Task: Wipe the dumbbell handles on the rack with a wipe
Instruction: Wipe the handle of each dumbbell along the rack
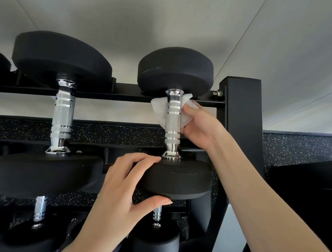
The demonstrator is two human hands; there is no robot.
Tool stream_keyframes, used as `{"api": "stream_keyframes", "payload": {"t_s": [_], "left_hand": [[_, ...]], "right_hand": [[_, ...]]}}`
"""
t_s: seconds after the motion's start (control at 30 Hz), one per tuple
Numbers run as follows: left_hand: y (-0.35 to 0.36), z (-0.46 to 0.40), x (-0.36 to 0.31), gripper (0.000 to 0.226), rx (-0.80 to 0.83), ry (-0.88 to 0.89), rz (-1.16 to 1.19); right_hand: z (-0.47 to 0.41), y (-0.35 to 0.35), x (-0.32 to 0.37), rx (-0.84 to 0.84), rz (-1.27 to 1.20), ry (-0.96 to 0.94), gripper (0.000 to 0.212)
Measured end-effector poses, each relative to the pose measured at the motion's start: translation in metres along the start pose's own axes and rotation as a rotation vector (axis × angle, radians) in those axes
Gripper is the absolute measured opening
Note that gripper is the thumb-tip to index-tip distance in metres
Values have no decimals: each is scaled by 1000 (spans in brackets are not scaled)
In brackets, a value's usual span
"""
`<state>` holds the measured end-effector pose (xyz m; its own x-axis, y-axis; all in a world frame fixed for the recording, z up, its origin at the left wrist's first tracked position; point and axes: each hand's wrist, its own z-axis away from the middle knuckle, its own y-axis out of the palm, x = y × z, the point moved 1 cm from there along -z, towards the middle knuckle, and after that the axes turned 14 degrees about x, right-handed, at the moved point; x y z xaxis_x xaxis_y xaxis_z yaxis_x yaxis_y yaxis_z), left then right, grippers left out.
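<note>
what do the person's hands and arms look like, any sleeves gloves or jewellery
Both arms are bare as far as the picture shows: no sleeves reach into view. The left hand and the right hand wear no gloves, and no rings, watch or bracelet show on the fingers or wrists that can be seen. The fingernails are fairly long, rounded and look unpainted or pale. No marks or tattoos are visible.

Soft, even daylight fills the view; the chrome handle shows bright glare, the lower rack sits in deep shadow, and wide-angle distortion bends straight lines near the edges.
</note>
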<state>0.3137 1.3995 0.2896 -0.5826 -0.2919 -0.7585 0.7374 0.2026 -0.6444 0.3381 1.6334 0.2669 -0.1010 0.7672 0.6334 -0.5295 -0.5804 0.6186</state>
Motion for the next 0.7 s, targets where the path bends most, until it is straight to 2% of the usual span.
{"api": "stream_keyframes", "payload": {"t_s": [0.2,0.33,0.57,0.7], "left_hand": [[0,0,0,62,-4,1,13],[1,1,-1,62,2,-7,12],[0,0,-3,60,0,-2,23],[0,0,-3,61,-1,-5,11]], "right_hand": [[11,-2,-8,42,82,5,15],[19,-4,-13,56,115,43,17],[35,-7,-14,153,315,197,24],[47,-12,-9,114,464,238,27]]}}
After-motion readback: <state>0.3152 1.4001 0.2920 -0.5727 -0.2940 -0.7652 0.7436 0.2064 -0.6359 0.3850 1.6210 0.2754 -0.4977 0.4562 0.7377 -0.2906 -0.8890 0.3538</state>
